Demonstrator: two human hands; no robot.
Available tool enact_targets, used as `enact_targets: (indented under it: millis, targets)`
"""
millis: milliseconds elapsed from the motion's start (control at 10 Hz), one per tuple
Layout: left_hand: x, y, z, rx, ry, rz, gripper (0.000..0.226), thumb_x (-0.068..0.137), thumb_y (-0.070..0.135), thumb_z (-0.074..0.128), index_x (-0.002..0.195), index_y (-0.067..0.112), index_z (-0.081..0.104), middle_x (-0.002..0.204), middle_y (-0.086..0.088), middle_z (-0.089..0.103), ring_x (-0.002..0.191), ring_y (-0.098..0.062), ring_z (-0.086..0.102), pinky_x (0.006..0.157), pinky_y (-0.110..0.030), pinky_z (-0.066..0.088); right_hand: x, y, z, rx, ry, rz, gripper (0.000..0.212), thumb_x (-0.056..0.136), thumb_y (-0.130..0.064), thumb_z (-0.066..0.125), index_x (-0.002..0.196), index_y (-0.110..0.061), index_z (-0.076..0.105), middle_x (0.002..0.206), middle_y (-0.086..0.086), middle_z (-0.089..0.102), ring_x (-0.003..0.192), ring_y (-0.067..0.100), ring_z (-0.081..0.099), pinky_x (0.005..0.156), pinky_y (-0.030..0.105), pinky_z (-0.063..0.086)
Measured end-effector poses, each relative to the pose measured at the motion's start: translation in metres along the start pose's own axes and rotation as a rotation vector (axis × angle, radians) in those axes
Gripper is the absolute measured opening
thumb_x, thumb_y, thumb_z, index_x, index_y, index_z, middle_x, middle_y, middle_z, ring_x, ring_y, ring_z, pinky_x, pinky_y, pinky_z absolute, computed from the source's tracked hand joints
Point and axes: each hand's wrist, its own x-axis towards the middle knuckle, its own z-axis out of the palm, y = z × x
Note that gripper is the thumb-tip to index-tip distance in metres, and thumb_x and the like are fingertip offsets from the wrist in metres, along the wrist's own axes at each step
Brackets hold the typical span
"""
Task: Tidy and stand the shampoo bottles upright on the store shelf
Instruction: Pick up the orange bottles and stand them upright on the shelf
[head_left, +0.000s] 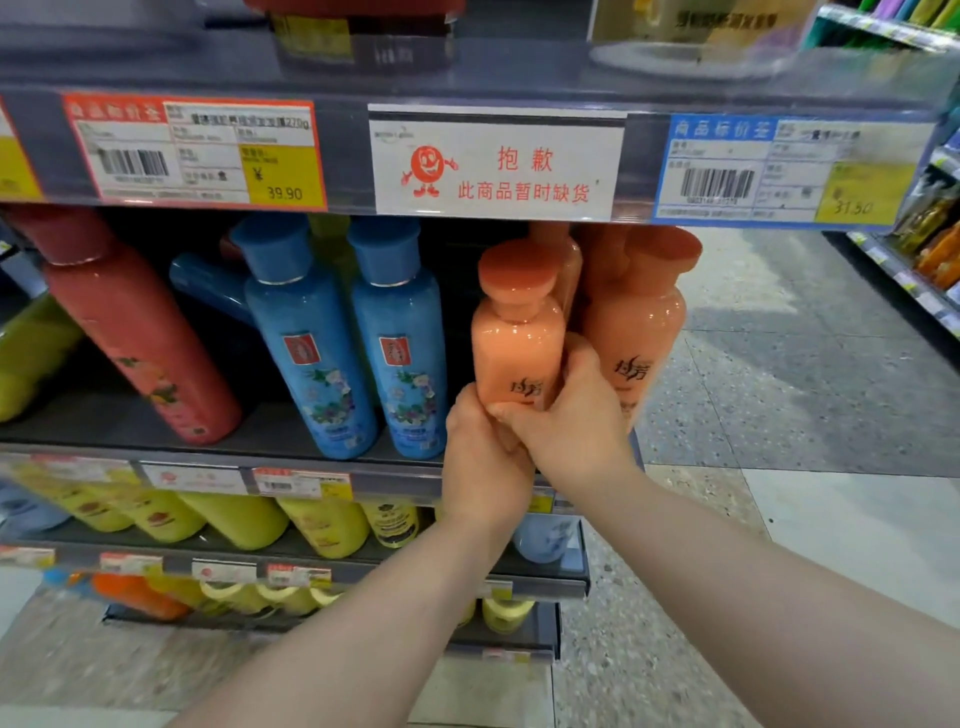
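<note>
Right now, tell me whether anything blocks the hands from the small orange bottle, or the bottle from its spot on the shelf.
Nothing visible does. Both hands, left and right, already grip the small orange bottle at its base, upright at the shelf front. Larger orange bottles crowd its right side and back; blue bottles stand apart on its left.

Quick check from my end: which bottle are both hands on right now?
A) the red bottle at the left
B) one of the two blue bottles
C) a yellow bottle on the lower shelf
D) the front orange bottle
D: the left hand and right hand both wrap the lower body of the front orange bottle, while the blue bottles and red bottle stand untouched.
</note>
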Motion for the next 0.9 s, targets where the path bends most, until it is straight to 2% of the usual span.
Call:
enact_targets:
  millis: [100, 200, 300, 400, 500, 700, 800, 900]
  targets:
    - [0.004, -0.006, 0.001, 0.103, 0.025, 0.052, 0.048, 0.079, 0.004, 0.063, 0.121, 0.017, 0.044, 0.117, -0.006, 0.058, 0.104, -0.022, 0.057, 0.089, -0.036, 0.049, 0.002, 0.001, 0.000, -0.016, -0.009, 0.016, 0.058, 0.074, -0.022, 0.074, 0.119, -0.016, 0.039, 0.097, -0.001, 0.060, 0.100, 0.021, 0.062, 0.074, 0.024, 0.041]
    - [0.005, 0.000, 0.000, 0.046, -0.016, 0.015, 0.043, 0.078, 0.006, 0.064, 0.117, 0.015, 0.048, 0.111, -0.005, 0.059, 0.099, -0.019, 0.058, 0.082, -0.028, 0.050, 0.004, 0.002, 0.001, -0.034, -0.019, 0.017, 0.061, 0.077, -0.025, 0.070, 0.126, -0.016, 0.035, 0.111, 0.005, 0.063, 0.105, 0.023, 0.060, 0.078, 0.024, 0.040]
    - [0.007, 0.010, 0.002, -0.150, 0.009, -0.043, 0.038, 0.074, 0.028, 0.058, 0.103, 0.005, 0.056, 0.097, -0.010, 0.062, 0.089, -0.020, 0.060, 0.074, -0.028, 0.053, 0.003, 0.005, 0.004, -0.023, 0.003, -0.004, 0.070, 0.080, -0.023, 0.067, 0.137, -0.020, 0.027, 0.119, 0.005, 0.060, 0.110, 0.022, 0.057, 0.082, 0.023, 0.038]
    - [0.010, 0.012, 0.001, -0.124, -0.011, -0.054, 0.016, 0.090, 0.017, 0.045, 0.084, 0.007, 0.055, 0.071, -0.005, 0.063, 0.067, -0.014, 0.060, 0.057, -0.018, 0.050, -0.006, 0.013, 0.010, 0.047, 0.038, -0.063, 0.075, 0.081, -0.016, 0.064, 0.142, -0.023, 0.020, 0.126, 0.005, 0.056, 0.115, 0.020, 0.055, 0.095, 0.028, 0.043]
    - [0.011, 0.011, 0.002, -0.269, -0.065, -0.133, 0.033, 0.095, 0.017, 0.034, 0.070, 0.011, 0.054, 0.050, 0.001, 0.059, 0.047, -0.008, 0.058, 0.044, -0.012, 0.045, -0.015, 0.019, 0.017, 0.094, 0.045, -0.102, 0.077, 0.081, -0.022, 0.057, 0.144, -0.025, 0.013, 0.134, 0.006, 0.050, 0.125, 0.018, 0.048, 0.105, 0.039, 0.041]
    - [0.013, 0.010, 0.006, -0.563, 0.020, -0.267, 0.028, 0.095, 0.019, 0.037, 0.081, 0.007, 0.057, 0.062, -0.002, 0.059, 0.046, -0.003, 0.057, 0.043, -0.012, 0.044, -0.019, 0.026, 0.015, 0.084, 0.003, -0.157, 0.080, 0.084, -0.024, 0.049, 0.146, -0.032, 0.000, 0.143, 0.004, 0.041, 0.133, 0.014, 0.040, 0.109, 0.040, 0.036]
    - [0.010, 0.010, 0.005, -0.558, 0.038, -0.261, 0.027, 0.095, 0.021, 0.038, 0.095, 0.001, 0.056, 0.081, -0.011, 0.057, 0.052, 0.000, 0.058, 0.047, -0.012, 0.046, -0.023, 0.028, 0.015, 0.082, -0.024, -0.149, 0.082, 0.087, -0.017, 0.051, 0.146, -0.034, -0.004, 0.148, 0.001, 0.035, 0.135, 0.011, 0.036, 0.111, 0.037, 0.035]
    - [0.009, 0.009, 0.004, -0.515, 0.034, -0.207, 0.030, 0.096, 0.019, 0.038, 0.098, -0.005, 0.056, 0.081, -0.011, 0.058, 0.052, 0.003, 0.059, 0.046, -0.011, 0.045, -0.030, 0.028, 0.015, 0.114, -0.055, -0.134, 0.081, 0.090, -0.014, 0.050, 0.146, -0.032, -0.005, 0.154, -0.004, 0.024, 0.140, 0.006, 0.024, 0.115, 0.028, 0.026]
